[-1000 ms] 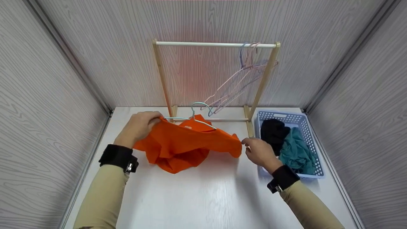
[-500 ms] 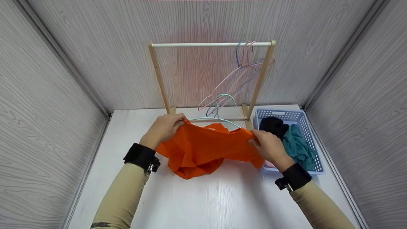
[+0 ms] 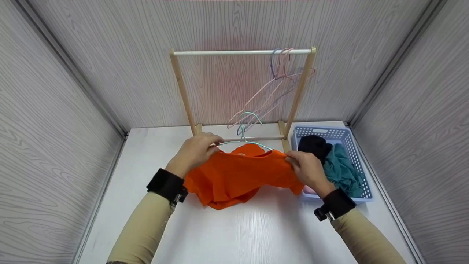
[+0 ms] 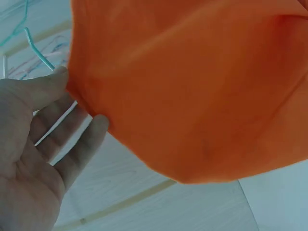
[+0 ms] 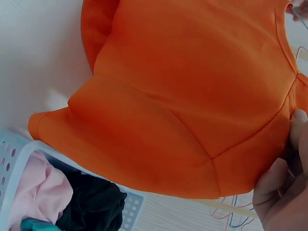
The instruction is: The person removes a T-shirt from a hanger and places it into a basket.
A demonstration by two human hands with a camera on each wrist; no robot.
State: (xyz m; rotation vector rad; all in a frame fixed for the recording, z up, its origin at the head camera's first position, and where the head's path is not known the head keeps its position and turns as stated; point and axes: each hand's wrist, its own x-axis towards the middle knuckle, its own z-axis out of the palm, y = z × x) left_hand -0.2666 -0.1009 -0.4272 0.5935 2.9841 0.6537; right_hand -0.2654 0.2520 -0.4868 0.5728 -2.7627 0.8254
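An orange T-shirt (image 3: pixel 245 172) hangs between my two hands in the head view, its neckline toward the rack. A mint-green hanger (image 3: pixel 243 136) sits in the neckline, hook up; its right arm runs under the right shoulder cloth. My left hand (image 3: pixel 196 151) pinches the left shoulder at the neck edge, right where the hanger's left arm ends. In the left wrist view, the thumb and fingertips (image 4: pixel 99 122) lie along the shirt's edge. My right hand (image 3: pixel 309 169) grips the right shoulder; in the right wrist view its fingers (image 5: pixel 272 185) are bent at the seam.
Behind stands a wooden rack with a white rail (image 3: pixel 223 53); several pink and blue hangers (image 3: pixel 253 97) hang at its right end. A blue perforated basket (image 3: pixel 331 129) at right holds black cloth (image 3: pixel 314 146), teal cloth (image 3: pixel 342 170) and pink cloth (image 5: pixel 41 187). Walls enclose the table.
My left hand has moved right with the shirt and hanger. My right hand, beside the sleeve earlier, has taken hold of the right shoulder. Lately the hanger has shifted slightly left and down.
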